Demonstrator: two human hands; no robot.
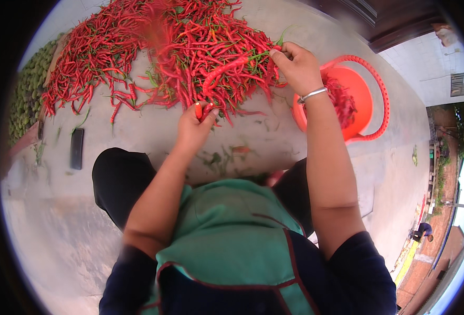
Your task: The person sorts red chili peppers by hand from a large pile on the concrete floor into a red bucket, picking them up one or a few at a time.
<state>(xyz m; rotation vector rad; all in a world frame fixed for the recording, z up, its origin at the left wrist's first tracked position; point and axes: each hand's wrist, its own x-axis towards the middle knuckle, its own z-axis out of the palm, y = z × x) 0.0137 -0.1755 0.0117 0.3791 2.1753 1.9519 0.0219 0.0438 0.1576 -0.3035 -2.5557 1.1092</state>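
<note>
Grey floor (389,168), perhaps concrete; pale wall (415,60) beyond. Left hand (193,129) grips chillies (199,111), right hand (300,71) pinches chilli stem (260,55).

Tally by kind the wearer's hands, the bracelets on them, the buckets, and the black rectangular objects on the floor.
Hands: 2 (left hand, right hand)
Bracelet: 1
Orange-red bucket: 1
Black rectangular object: 1
Total: 5, excluding the red peppers, too many to count.
</note>
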